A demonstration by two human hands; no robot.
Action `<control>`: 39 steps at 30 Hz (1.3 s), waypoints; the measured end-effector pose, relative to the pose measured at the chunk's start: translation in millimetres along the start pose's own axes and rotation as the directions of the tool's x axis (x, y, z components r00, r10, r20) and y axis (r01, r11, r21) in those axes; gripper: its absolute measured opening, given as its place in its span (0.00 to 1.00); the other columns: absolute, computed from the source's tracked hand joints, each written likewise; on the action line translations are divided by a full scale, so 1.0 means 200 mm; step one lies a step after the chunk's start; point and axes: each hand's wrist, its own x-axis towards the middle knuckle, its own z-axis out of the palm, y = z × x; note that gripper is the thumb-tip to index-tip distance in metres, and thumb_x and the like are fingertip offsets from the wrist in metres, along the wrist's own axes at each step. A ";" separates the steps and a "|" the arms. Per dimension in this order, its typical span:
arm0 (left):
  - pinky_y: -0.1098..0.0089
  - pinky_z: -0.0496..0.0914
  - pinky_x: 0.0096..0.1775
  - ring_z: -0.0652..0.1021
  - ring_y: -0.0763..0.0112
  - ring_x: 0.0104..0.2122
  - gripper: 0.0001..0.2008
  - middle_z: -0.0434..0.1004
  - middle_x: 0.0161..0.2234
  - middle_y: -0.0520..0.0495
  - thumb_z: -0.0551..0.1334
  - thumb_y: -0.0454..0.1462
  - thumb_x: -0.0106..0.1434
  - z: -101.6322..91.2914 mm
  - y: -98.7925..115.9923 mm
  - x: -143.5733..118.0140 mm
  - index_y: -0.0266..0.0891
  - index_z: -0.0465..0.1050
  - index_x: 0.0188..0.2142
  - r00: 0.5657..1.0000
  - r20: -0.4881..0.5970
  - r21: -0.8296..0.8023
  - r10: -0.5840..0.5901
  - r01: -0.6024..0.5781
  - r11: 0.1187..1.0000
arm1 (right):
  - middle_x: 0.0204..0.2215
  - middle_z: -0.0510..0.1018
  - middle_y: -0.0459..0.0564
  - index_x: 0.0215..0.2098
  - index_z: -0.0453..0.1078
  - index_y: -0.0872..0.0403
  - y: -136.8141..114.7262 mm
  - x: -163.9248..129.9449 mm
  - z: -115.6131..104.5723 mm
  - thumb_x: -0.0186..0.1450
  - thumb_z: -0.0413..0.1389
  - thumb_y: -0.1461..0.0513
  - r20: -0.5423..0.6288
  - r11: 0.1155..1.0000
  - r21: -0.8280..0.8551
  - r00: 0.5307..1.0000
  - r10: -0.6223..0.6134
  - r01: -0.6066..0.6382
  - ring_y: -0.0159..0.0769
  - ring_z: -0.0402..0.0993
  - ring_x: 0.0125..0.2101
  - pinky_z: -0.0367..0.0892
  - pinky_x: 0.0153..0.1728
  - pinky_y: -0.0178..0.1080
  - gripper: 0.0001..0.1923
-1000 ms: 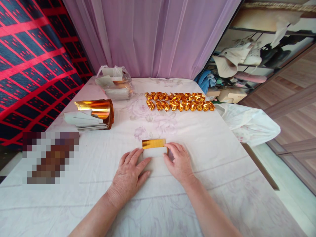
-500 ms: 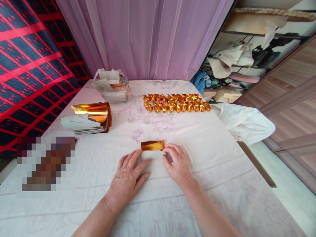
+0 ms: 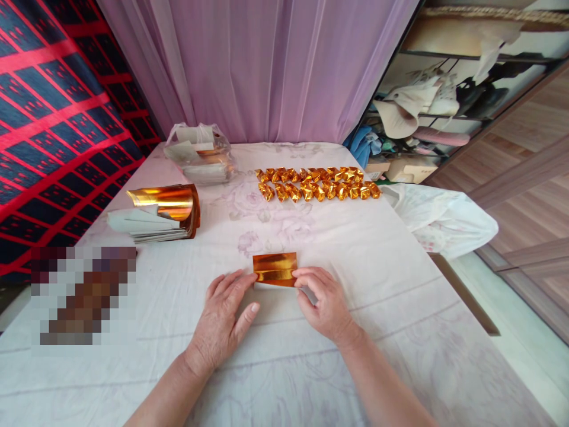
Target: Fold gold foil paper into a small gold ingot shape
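1. The gold foil paper (image 3: pixel 274 269) lies flat on the white cloth-covered table (image 3: pixel 400 308), well in front of the two rows of folded gold ingots (image 3: pixel 316 182). It looks folded lengthwise, with a crease running across its middle.

2. The left hand (image 3: pixel 222 323) rests palm down with fingers spread and loose, gripping nothing; its fingertips (image 3: pixel 242 279) touch the near left edge of the foil.

3. The right hand (image 3: pixel 324 302) curls its fingers at the foil's near right corner, thumb and forefinger seemingly pinching the edge; how firm the pinch is cannot be told.

4. To do this fold well, my judgement is that the long edges should be lined up exactly before pressing, and the crease then run from the middle out to both ends, the left fingers pinning the sheet against sliding on the soft cloth.

5. The foil is thin, shiny and stiff enough to hold a sharp line, so a wrong crease would probably stay visible.

6. Left of the ingots, a stack of gold-faced sheets (image 3: pixel 162 213) curls up at its top, showing a white paper back; behind it sits a clear plastic bag of sheets (image 3: pixel 200 154).

7. The ingots are small, crinkled and boat-like. The cloth is matte, faintly floral and wrinkled.
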 end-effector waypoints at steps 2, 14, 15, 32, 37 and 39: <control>0.47 0.60 0.59 0.69 0.54 0.59 0.19 0.75 0.56 0.44 0.50 0.45 0.72 0.00 -0.01 0.00 0.44 0.68 0.57 0.999 0.040 0.004 0.002 -0.002 1.000 | 0.41 0.80 0.51 0.34 0.68 0.50 0.00 0.00 -0.01 0.61 0.53 0.68 0.032 1.000 0.007 0.999 -0.014 0.014 0.40 0.75 0.44 0.68 0.46 0.43 0.07; 0.43 0.58 0.59 0.68 0.54 0.61 0.16 0.75 0.57 0.47 0.50 0.44 0.72 0.00 -0.01 0.00 0.50 0.77 0.46 0.996 0.092 0.035 0.011 -0.014 0.999 | 0.36 0.82 0.49 0.29 0.73 0.51 0.04 -0.01 -0.01 0.69 0.52 0.61 0.111 0.999 -0.043 0.994 -0.025 0.030 0.38 0.75 0.39 0.67 0.44 0.44 0.12; 0.43 0.58 0.59 0.67 0.54 0.61 0.16 0.75 0.57 0.47 0.50 0.44 0.72 0.00 -0.01 0.00 0.50 0.78 0.45 0.996 0.094 0.035 0.010 -0.013 0.999 | 0.35 0.81 0.48 0.30 0.74 0.50 0.05 -0.01 0.00 0.68 0.53 0.61 0.102 0.998 -0.058 0.995 -0.012 0.017 0.38 0.75 0.39 0.67 0.43 0.43 0.11; 0.43 0.58 0.60 0.67 0.53 0.61 0.15 0.74 0.57 0.46 0.53 0.44 0.71 0.00 0.01 0.00 0.49 0.78 0.44 0.997 0.075 0.040 0.012 -0.015 0.999 | 0.61 0.66 0.59 0.51 0.72 0.50 0.13 0.01 0.09 0.60 0.57 0.62 0.008 0.909 -0.355 0.971 0.239 -0.221 0.58 0.56 0.64 0.60 0.55 0.60 0.20; 0.43 0.58 0.60 0.67 0.54 0.61 0.14 0.75 0.57 0.47 0.53 0.44 0.71 0.00 0.00 0.00 0.49 0.78 0.44 0.997 0.070 0.046 0.017 -0.020 0.999 | 0.61 0.67 0.56 0.49 0.72 0.48 0.13 0.02 0.10 0.58 0.58 0.64 0.016 0.915 -0.318 0.963 0.268 -0.250 0.55 0.55 0.64 0.59 0.56 0.59 0.20; 0.43 0.58 0.60 0.67 0.54 0.61 0.14 0.75 0.57 0.47 0.53 0.44 0.71 0.00 0.00 0.00 0.50 0.78 0.44 0.997 0.069 0.047 0.019 -0.022 0.999 | 0.60 0.69 0.54 0.47 0.72 0.47 0.13 0.03 0.10 0.57 0.58 0.66 0.000 0.920 -0.286 0.960 0.281 -0.269 0.53 0.56 0.64 0.59 0.56 0.58 0.19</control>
